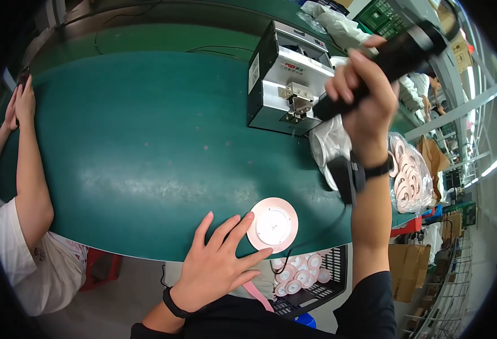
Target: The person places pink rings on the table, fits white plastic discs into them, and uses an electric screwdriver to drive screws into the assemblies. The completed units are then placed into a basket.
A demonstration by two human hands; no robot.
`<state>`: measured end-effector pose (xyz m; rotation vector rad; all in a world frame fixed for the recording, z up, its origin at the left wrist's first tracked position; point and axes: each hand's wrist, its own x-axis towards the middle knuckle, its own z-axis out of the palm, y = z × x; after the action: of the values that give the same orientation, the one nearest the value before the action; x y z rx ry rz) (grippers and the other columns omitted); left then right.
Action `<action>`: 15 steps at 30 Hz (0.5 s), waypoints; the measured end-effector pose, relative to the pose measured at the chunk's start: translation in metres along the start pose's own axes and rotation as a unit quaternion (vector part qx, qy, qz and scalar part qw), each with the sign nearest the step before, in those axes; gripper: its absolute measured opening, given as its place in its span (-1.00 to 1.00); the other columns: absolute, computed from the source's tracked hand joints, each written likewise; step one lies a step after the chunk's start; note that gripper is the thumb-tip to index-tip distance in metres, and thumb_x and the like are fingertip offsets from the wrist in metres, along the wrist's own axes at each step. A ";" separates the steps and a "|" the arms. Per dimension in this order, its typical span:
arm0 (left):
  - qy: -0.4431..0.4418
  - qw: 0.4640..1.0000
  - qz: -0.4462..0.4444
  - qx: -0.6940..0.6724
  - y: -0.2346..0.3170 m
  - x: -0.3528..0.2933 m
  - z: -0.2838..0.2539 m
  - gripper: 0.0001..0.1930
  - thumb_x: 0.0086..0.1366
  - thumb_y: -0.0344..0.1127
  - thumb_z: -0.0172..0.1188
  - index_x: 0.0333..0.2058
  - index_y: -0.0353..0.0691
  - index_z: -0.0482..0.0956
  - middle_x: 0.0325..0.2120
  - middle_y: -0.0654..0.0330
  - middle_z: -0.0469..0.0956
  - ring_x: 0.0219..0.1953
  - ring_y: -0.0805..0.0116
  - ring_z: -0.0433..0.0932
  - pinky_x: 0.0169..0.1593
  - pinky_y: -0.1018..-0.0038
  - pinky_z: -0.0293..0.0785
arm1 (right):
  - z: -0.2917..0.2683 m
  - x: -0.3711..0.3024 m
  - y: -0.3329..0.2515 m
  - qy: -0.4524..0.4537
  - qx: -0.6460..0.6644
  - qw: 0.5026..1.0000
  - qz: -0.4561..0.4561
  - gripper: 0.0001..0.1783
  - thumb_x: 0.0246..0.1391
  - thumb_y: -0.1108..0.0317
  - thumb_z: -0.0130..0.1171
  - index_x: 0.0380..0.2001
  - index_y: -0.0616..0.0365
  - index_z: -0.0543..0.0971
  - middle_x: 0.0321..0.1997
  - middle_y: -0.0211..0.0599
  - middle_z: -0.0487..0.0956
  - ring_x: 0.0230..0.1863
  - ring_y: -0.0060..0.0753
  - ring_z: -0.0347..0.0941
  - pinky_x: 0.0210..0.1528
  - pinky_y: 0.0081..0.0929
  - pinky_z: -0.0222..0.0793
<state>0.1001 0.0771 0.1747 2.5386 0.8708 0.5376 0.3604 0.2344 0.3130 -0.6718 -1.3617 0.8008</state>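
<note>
A flat round disc (261, 244), with a pale pink ribbed rim and a white round centre, lies on the green table near its front edge. My left hand (214, 265) is spread over the edge of the table, two fingertips touching the disc's left side. My right hand (367, 90) is raised and wrapped around a thick black electric screwdriver (398, 56). Its narrower end points down and left, in front of a silver and black box-shaped machine (268, 96) that looks like a screw feeder. The raised hand is slightly blurred, and the tool's tip is hard to make out.
A white plastic bag (330, 141) sits beside the machine. Pink rings fill a clear bag (409, 175) at the right. Below the table edge, a black basket (339, 271) holds several similar discs. Another person's hands (23, 101) hold a dark phone-like object at the far left.
</note>
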 end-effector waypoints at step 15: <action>0.022 0.999 -0.030 -0.028 0.000 0.004 0.003 -0.43 -0.12 0.02 0.52 0.00 0.43 0.76 0.37 0.14 0.38 0.33 0.11 0.38 0.45 -0.10 0.11 | 0.018 -0.170 -0.061 -0.144 0.012 0.988 0.046 -0.41 0.14 0.61 0.27 0.10 -0.01 0.21 -0.57 -0.34 0.49 -0.64 -0.29 0.45 -0.55 -0.26 0.46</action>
<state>0.1040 0.0791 0.1731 2.4497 0.9308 0.5925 0.3435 0.0603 0.2662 -0.6196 -1.5872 1.0178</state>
